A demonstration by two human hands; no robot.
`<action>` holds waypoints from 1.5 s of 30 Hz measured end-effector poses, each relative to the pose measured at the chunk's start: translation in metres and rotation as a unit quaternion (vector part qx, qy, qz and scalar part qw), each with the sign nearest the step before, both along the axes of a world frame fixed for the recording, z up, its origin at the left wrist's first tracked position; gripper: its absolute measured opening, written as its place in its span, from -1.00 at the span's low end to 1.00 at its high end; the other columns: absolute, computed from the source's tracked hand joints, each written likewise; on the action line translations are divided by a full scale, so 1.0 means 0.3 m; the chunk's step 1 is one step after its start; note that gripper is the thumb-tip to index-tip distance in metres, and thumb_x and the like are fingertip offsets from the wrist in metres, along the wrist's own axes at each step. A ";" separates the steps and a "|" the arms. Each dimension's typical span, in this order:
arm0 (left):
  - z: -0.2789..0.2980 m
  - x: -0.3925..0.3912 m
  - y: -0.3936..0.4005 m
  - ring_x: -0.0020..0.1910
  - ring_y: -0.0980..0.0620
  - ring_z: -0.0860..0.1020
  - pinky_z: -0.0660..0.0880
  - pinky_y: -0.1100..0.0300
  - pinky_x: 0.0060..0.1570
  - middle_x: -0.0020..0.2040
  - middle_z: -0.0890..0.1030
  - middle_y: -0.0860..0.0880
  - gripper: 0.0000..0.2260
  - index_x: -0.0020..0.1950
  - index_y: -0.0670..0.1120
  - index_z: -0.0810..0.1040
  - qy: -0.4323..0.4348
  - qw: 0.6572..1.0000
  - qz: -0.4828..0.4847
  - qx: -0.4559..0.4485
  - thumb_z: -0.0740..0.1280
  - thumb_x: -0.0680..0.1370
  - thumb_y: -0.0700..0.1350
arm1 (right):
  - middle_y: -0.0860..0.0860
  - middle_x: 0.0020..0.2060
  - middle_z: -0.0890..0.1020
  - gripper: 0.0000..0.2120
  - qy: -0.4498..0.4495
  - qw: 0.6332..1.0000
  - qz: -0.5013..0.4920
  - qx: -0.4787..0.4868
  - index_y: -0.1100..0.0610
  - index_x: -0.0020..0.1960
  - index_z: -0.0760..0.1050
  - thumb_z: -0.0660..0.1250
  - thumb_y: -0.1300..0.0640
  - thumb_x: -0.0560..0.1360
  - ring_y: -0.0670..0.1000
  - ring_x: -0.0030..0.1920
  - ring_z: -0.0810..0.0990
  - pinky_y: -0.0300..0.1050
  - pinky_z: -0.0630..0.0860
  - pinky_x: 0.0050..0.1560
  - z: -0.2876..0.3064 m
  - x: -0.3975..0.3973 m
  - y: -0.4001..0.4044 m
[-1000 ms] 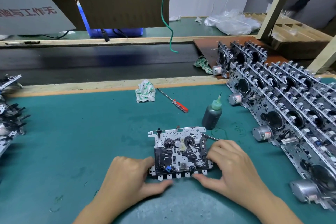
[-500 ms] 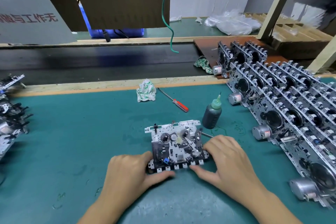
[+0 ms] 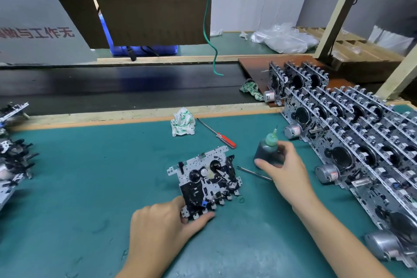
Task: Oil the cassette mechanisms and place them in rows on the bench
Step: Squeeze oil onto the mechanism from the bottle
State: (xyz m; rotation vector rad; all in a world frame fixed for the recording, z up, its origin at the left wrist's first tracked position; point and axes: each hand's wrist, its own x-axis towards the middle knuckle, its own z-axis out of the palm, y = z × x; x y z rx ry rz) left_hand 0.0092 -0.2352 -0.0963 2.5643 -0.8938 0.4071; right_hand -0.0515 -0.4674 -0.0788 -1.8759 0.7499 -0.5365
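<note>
A cassette mechanism, black and silver, lies tilted on the green bench mat near the middle. My left hand pinches its near left corner between thumb and fingers. A dark oil bottle with a green nozzle stands to the right of the mechanism. My right hand wraps its thumb and fingers around the bottle's body. Rows of upright cassette mechanisms with silver motors fill the bench's right side.
A thin metal rod lies between mechanism and bottle. A red-handled screwdriver and a crumpled rag lie further back. More mechanisms are piled at the left edge. A black conveyor belt runs behind the bench.
My right hand left the mechanism, moved back right and took hold of the oil bottle. My left hand keeps the mechanism, which has turned slightly anticlockwise.
</note>
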 end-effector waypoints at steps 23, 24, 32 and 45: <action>0.003 -0.003 0.003 -0.72 -0.02 0.37 0.20 0.30 -0.64 -0.72 0.28 -0.01 -0.43 -0.56 -0.06 0.46 0.028 0.999 0.004 0.019 0.14 0.31 0.41 | -0.05 -0.54 0.35 -0.67 -0.226 0.970 0.002 0.090 0.08 -0.39 0.36 0.37 -0.14 0.27 -0.08 -0.59 0.24 -0.25 0.19 -0.57 0.034 -0.086 0.143; 0.003 -0.003 0.004 -0.71 -0.02 0.37 0.20 0.28 -0.64 -0.72 0.28 -0.01 -0.43 -0.55 -0.06 0.46 0.034 0.999 0.006 0.022 0.14 0.31 0.42 | -0.05 -0.54 0.34 -0.64 -0.213 0.975 -0.004 0.063 0.10 -0.38 0.35 0.36 -0.16 0.28 -0.06 -0.55 0.25 -0.21 0.22 -0.52 0.035 -0.087 0.147; 0.024 -0.004 0.001 -0.73 -0.02 0.33 0.02 0.42 -0.50 -0.64 0.03 0.04 -0.45 -0.57 -0.04 0.30 0.048 0.999 0.004 0.014 0.15 0.31 0.42 | -0.06 -0.52 0.36 -0.64 -0.196 0.980 -0.028 0.000 0.10 -0.37 0.34 0.33 -0.17 0.27 -0.07 -0.45 0.30 -0.05 0.29 -0.40 0.043 -0.104 0.146; 0.025 -0.005 -0.002 -0.72 -0.02 0.36 0.04 0.41 -0.53 -0.67 0.03 0.04 -0.46 -0.57 -0.04 0.36 0.043 0.999 0.007 0.010 0.16 0.30 0.41 | -0.03 -0.55 0.33 -0.56 -0.174 0.985 -0.015 -0.012 0.19 -0.41 0.31 0.34 -0.17 0.27 -0.04 -0.49 0.28 -0.06 0.27 -0.46 0.042 -0.099 0.151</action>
